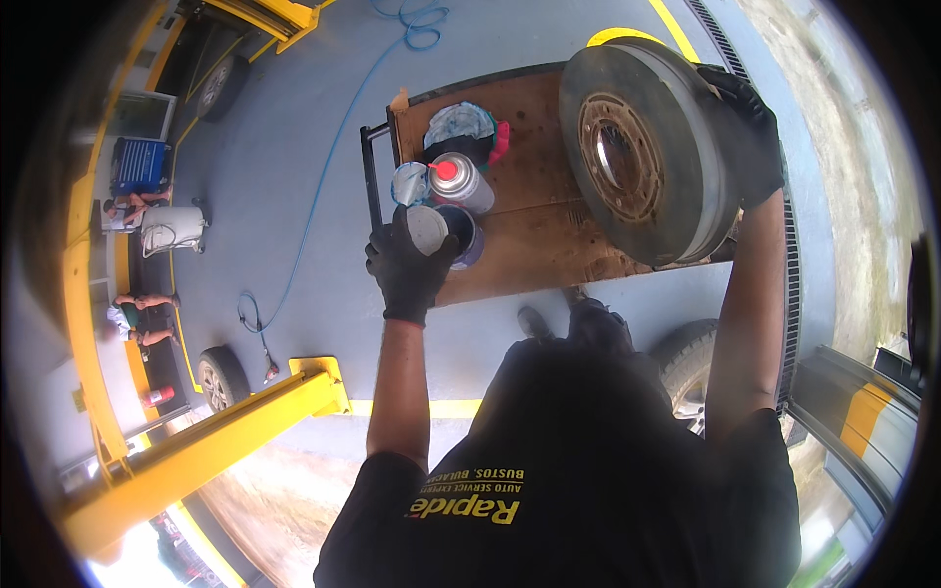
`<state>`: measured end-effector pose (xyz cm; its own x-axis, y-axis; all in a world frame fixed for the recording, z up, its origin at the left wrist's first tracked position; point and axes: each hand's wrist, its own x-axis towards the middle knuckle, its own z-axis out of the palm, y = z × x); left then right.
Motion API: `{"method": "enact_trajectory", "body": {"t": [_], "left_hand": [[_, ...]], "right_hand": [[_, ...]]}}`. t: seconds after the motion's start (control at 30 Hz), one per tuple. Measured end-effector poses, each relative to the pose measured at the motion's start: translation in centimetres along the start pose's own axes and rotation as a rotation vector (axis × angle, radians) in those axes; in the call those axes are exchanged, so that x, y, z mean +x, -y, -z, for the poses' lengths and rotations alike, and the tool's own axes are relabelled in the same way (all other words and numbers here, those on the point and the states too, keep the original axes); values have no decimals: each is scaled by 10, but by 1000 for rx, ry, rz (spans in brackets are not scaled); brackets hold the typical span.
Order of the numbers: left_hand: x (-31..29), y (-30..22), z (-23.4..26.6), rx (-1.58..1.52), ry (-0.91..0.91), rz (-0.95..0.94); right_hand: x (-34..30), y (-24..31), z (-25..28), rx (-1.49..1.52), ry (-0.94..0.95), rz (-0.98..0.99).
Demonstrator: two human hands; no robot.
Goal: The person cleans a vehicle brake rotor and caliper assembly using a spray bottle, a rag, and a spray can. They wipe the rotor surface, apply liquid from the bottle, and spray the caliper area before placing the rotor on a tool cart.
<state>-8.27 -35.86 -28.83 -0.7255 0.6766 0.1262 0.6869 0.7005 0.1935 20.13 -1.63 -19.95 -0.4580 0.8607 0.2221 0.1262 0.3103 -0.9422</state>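
My left hand (412, 272), in a black glove, is closed round a flat grey disc (427, 230), whose exact kind I cannot make out. It is held over the near left corner of a brown wooden board (524, 230), partly covering an open dark-rimmed can (465, 235). At the right, a large brake drum (627, 147) stands tilted on its edge on the board. My gloved right hand (747, 137) grips the drum's right rim; some of its fingers are hidden behind it. Beside the can are a spray can (464, 182) with a red cap and a silvery-topped container (410, 183).
Crumpled rags (461, 129) lie behind the cans. A black metal handle (373, 176) rises at the board's left end. A blue hose (316, 196) trails over the floor. A yellow lift arm (216, 441) reaches in from the left. Two people sit far left, near a blue tool cabinet (139, 165).
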Motion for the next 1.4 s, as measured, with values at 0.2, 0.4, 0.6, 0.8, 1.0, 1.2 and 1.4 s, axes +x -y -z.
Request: {"method": "enact_trajectory", "body": {"t": [0.2,0.4,0.6,0.8,1.0,1.2,1.4], "left_hand": [[26,-2,-13,-223,282,-37],[21,-16,-24,37,251,-91],[8,-22,-42,50,111,-97],[2,-13,-68,10,29,-240],[13,15,-64,-196,87,-222],[41,100,15,-1014,-232,89],[40,44,68,-289,-539,-510]], "right_hand": [[2,-8,0,65,-1,18],[1,-8,1,18,-23,54],[-2,-3,0,78,-39,-38],[0,-9,5,-28,-27,52],[-4,7,-11,33,-58,-99],[-9,17,-19,-6,-43,-68],[-8,4,-17,57,7,-9]]}}
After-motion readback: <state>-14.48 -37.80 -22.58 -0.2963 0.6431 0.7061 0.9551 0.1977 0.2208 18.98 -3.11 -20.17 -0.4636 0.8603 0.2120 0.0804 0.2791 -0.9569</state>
